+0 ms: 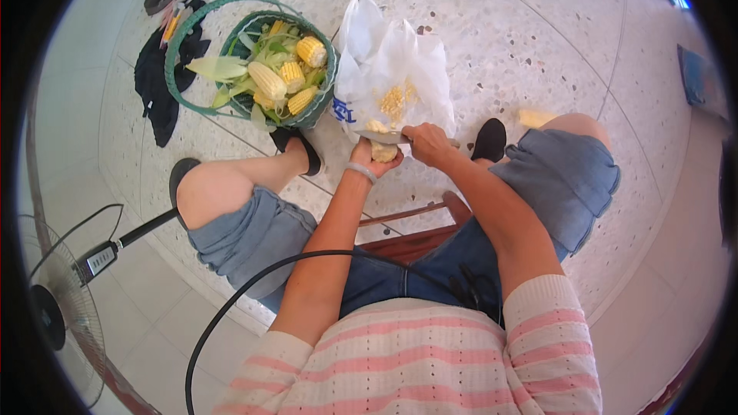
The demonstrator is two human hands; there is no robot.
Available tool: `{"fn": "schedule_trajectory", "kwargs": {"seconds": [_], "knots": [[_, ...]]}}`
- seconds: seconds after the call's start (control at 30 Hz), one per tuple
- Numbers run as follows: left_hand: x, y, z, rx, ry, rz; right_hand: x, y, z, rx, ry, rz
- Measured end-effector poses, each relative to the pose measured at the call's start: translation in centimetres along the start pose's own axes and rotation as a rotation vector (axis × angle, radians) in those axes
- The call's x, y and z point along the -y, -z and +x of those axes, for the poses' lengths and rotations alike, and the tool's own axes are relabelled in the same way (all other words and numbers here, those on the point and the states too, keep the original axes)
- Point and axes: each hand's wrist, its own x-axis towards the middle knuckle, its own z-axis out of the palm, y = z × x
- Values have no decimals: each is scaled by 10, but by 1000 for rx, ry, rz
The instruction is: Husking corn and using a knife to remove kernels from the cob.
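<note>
In my left hand [373,162] is a pale corn cob [383,151], partly hidden by fingers and blade. My right hand [429,143] grips a knife [383,137], its blade lying across the cob. Both hands are over the near edge of a white plastic bag [357,57] spread on the floor. Loose yellow corn kernels [393,102] lie on the bag just beyond the blade. Left of the bag stands a green woven basket [324,105] holding several corn cobs [268,80] and green husks [216,69].
A black cloth [158,75] lies left of the basket. A yellow object [536,118] rests on the floor by my right knee. A standing fan [63,305] is at the lower left. A black cable [230,300] arches over my lap. I sit on a reddish wooden seat [403,244].
</note>
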Motion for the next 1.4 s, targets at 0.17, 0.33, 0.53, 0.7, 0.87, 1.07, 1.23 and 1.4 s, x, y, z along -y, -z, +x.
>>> {"fn": "schedule_trajectory", "kwargs": {"seconds": [0.17, 0.33, 0.53, 0.7, 0.87, 1.07, 1.23, 1.4], "knots": [[-2, -2, 5, -102, 15, -30, -15, -3, 5, 13, -9, -37], [-14, 11, 10, 17, 129, -122, -12, 2, 4, 18, 15, -77], [6, -7, -3, 20, 22, 79, 7, -1, 7, -25, 39, -10], [1, -2, 5, -23, 71, -24, -2, -10, 13, -10, 9, 15], [-4, 9, 7, -58, 107, -71, -10, -15, 15, 78, -34, -10], [-4, -2, -11, 247, 192, 76, -53, -17, 10, 83, -184, -199], [-4, -9, -24, 244, 124, 63, -33, -6, 9, -5, -291, -92], [-3, -14, -17, 56, -4, -44, 11, 19, 10, -165, -191, 76]]}}
